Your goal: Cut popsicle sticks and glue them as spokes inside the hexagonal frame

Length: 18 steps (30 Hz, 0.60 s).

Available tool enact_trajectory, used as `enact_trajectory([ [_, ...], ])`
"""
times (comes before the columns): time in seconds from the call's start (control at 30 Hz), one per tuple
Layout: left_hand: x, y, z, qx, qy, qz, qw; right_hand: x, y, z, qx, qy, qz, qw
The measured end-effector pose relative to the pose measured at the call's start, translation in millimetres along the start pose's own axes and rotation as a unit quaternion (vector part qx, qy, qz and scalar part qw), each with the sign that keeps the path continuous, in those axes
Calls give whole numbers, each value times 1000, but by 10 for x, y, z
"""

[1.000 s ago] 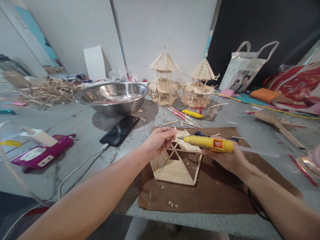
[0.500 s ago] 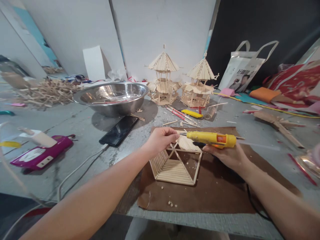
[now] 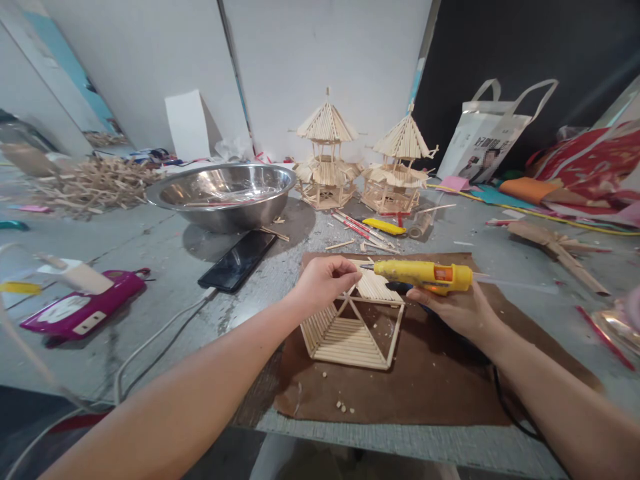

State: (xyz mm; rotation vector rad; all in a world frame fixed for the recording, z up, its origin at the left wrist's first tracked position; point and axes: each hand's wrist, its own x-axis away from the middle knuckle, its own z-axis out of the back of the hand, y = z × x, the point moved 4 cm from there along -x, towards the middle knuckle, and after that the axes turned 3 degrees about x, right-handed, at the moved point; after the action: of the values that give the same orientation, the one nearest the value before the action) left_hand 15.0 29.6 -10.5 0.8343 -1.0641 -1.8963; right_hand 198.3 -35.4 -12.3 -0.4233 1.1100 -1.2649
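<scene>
My right hand (image 3: 455, 310) is wrapped round a yellow hot glue gun (image 3: 420, 275), its nozzle pointing left. Right by the nozzle tip, my left hand (image 3: 330, 279) is closed in a pinch; whatever is between thumb and finger is too small to make out. Below it lies a frame of thin wooden sticks (image 3: 350, 345) with spokes meeting at a centre. Some of its sections are filled with rows of sticks, while the section at the right is open. The left hand hides part of the frame's far left side.
A brown sheet (image 3: 435, 393) lies under the frame. Behind are a steel bowl (image 3: 235, 215), a phone (image 3: 239, 261), a yellow cutter (image 3: 384, 227) and two stick pagodas (image 3: 327, 127). A purple power strip (image 3: 120, 300) sits left. The gun's cord (image 3: 505, 407) runs at right.
Little differs. My left hand has shifted very slightly toward the right and the glue gun has tilted a touch. The stick frame stays where it was.
</scene>
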Motion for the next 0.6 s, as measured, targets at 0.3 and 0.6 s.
enact_trajectory([
  [0.3,5,-4,-7,9,-4,-4,1000,4,7,-10,-24,-1,-21,1000],
  [0.6,4,-16,-4,4,-8,-5,1000,9,36,-21,-72,-5,-46,996],
])
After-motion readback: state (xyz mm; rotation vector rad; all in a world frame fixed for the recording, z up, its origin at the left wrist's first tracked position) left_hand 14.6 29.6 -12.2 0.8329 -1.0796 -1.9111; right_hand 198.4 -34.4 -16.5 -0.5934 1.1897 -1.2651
